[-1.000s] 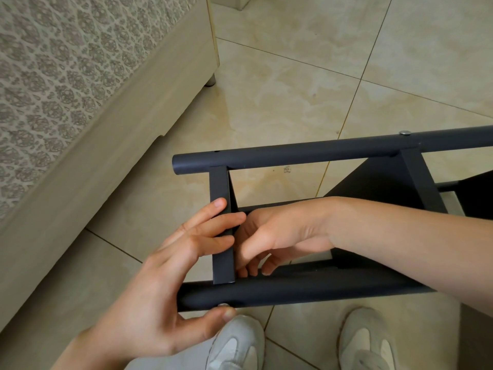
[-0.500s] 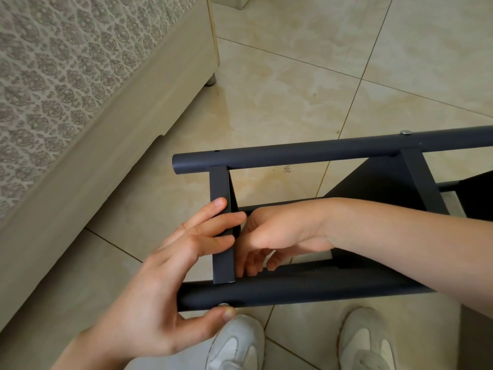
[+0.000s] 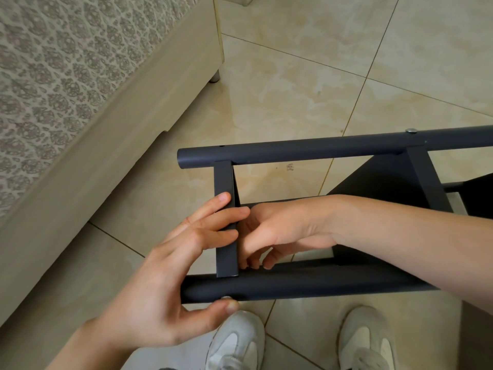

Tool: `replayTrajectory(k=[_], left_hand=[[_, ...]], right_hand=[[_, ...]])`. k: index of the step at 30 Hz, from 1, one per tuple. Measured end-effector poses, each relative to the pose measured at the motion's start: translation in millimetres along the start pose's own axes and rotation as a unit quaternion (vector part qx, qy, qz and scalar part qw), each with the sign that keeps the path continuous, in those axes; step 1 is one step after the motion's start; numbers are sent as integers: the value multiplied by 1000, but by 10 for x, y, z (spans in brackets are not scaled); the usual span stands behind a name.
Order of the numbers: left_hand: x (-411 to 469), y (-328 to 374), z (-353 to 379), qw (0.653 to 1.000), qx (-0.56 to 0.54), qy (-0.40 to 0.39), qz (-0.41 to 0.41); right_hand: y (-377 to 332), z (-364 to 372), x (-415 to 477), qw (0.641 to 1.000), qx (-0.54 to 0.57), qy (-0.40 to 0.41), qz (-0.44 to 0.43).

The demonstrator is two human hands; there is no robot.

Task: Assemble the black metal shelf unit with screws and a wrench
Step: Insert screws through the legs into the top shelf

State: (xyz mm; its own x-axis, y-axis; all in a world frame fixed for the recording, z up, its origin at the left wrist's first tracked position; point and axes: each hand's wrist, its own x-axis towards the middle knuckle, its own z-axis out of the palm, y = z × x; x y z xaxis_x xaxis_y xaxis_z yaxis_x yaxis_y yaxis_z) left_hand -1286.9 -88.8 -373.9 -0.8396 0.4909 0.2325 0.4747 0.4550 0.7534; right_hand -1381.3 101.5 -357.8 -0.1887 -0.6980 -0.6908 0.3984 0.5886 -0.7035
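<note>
The black metal shelf frame lies on its side above the floor, with a far round tube (image 3: 320,149) and a near round tube (image 3: 306,285). A flat black crossbar (image 3: 224,180) joins them at the left end. My left hand (image 3: 170,284) lays straight fingers across the crossbar, while its thumb presses a small silver screw head (image 3: 226,297) under the near tube. My right hand (image 3: 280,231) reaches inside the frame behind the crossbar, fingers curled down at the joint with the near tube. What those fingertips hold is hidden. A second screw (image 3: 411,130) sits in the far tube.
A black shelf panel (image 3: 378,180) fills the frame to the right. A patterned bed (image 3: 80,102) with a beige base and a short leg (image 3: 214,76) stands close on the left. Beige floor tiles (image 3: 293,76) stretch beyond. My two white shoes (image 3: 237,340) (image 3: 368,340) are just below the frame.
My right fingers have shifted slightly at the joint behind the crossbar. The left hand and the frame have stayed put.
</note>
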Motion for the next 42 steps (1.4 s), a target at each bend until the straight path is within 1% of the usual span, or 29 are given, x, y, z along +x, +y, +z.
replayTrajectory(k=[2,11,19,24,26,29,32,34,37,38,39,41,42], left_hand=[[-3,-1,3,1000,0,1,0],[0,8,10,1000,-7,4,1],[18,24,-1,1000,-13,5,-12],[44,74,-39,1000,1,4,-25],[29,98,-46,999,-10,4,-41],[-14,132,-29,996,-46,16,-75],[-67,204,31,986,-90,52,-128],[-87,247,73,979,-113,71,-156],[-125,291,124,963,-152,93,-202],[-137,320,143,950,-178,114,-229],[-150,360,167,930,-215,141,-263],[-176,425,254,875,-304,180,-331],[-184,449,315,849,-346,181,-356]], right_hand=[[6,-6,3,1000,18,-18,0],[26,-2,34,998,32,-48,18],[31,-81,-13,999,12,-37,-19],[-20,-195,-221,997,6,-70,-28],[-36,-180,-310,997,-9,-64,-34],[-25,-118,-474,998,-45,-5,-50],[-2,-39,-702,990,-86,99,-46],[33,5,-858,980,-112,158,-44],[124,94,-1052,952,-201,226,-39],[157,124,-1100,944,-223,238,-36],[189,152,-1144,938,-240,249,-37],[234,196,-1211,919,-282,273,-41],[251,209,-1234,907,-307,285,-41]])
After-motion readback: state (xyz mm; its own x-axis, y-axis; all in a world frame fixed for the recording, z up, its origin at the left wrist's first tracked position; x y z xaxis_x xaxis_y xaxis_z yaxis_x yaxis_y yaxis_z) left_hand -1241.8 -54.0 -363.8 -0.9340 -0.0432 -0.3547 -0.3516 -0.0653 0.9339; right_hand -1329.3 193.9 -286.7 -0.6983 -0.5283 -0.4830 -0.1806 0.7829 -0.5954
